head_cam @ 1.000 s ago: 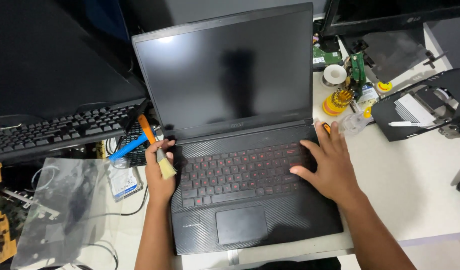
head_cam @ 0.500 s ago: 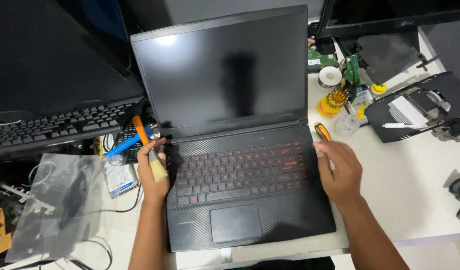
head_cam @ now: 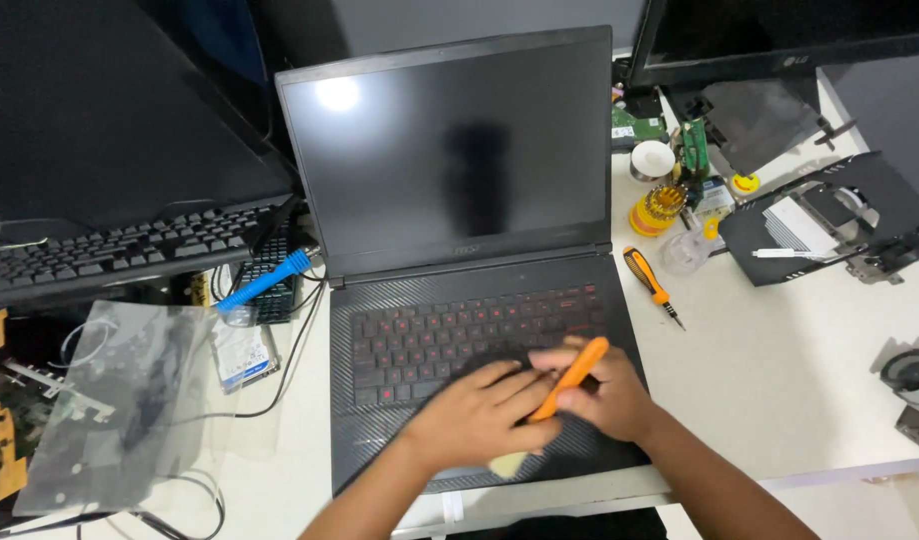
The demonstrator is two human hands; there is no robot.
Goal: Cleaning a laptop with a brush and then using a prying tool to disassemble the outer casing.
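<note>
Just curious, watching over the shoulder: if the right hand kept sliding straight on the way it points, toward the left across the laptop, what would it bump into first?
Most likely the left hand, which already overlaps the right hand around the orange-handled brush above the laptop palm rest.

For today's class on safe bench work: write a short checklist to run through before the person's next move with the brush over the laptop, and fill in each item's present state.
1. Brush gripped by both hands: ok; left hand and right hand meet on its orange handle.
2. Laptop open, keyboard exposed: ok.
3. Laptop fully on the table: not ok; its front edge sits at the table edge.
4. Screwdriver off the keyboard: ok, beside the laptop.
5. Laptop powered off: cannot tell; screen is dark.
</note>
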